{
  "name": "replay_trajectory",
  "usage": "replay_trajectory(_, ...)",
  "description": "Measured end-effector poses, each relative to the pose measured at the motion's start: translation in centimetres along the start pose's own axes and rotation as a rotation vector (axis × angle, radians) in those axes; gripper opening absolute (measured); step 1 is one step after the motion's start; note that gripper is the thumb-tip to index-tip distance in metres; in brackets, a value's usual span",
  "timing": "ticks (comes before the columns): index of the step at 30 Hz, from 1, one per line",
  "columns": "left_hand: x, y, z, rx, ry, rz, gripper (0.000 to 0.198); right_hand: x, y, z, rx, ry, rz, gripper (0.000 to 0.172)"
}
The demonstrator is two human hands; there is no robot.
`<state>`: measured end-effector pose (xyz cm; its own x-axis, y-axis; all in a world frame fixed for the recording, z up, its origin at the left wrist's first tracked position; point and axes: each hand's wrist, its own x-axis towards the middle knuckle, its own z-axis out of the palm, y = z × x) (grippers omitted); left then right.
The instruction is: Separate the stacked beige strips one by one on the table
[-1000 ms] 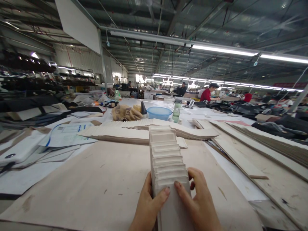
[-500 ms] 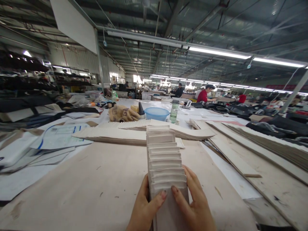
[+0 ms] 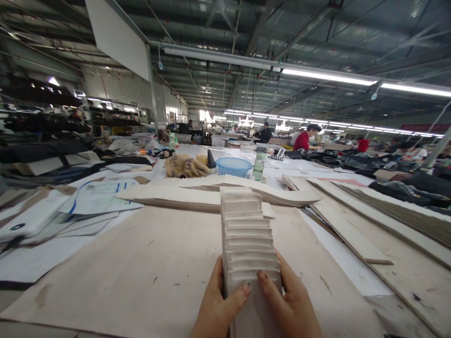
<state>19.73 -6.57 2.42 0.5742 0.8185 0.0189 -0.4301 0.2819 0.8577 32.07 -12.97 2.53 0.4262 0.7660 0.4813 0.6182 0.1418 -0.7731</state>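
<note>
A stack of pale cardboard strips (image 3: 248,244) stands between my hands, its upper ends fanned out in steps leading away from me. My left hand (image 3: 221,300) grips its left side, with the thumb lying on the front strip. On the right edge, my right hand (image 3: 292,295) is closed the same way, its thumb pressed near the middle of the strip. The fingers behind the stack are mostly hidden. Beneath the hands lies a large beige sheet (image 3: 141,263) on the table.
Beyond the sheet lie more strip piles (image 3: 169,195), a blue basin (image 3: 233,166), a green-tinted bottle (image 3: 259,166) and a patterned tan cloth (image 3: 185,165). Long board stacks (image 3: 380,220) run along the right. Papers and a plastic bag (image 3: 100,195) cover the left. A person in red (image 3: 302,140) sits farther back.
The view has shifted slightly, so the whole scene sits a little farther right. Both hands keep their hold on the stack, the right fingers now slightly lower along its edge.
</note>
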Motion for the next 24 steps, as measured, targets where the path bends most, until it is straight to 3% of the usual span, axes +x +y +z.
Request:
replay_trajectory(11,0.1,0.0,0.0,0.016,-0.026,-0.010,0.058,0.2,0.2,-0.1,-0.021,0.006,-0.058,0.029)
replay_trajectory(17,0.0,0.2,0.4,0.106,-0.018,0.070,0.051,0.0,1.2,0.3,0.004,0.082,-0.046,0.040)
replay_trajectory(24,0.2,-1.1,0.5,0.384,0.197,0.198,0.059,-0.1,2.7,0.4,0.163,0.076,0.133,0.047)
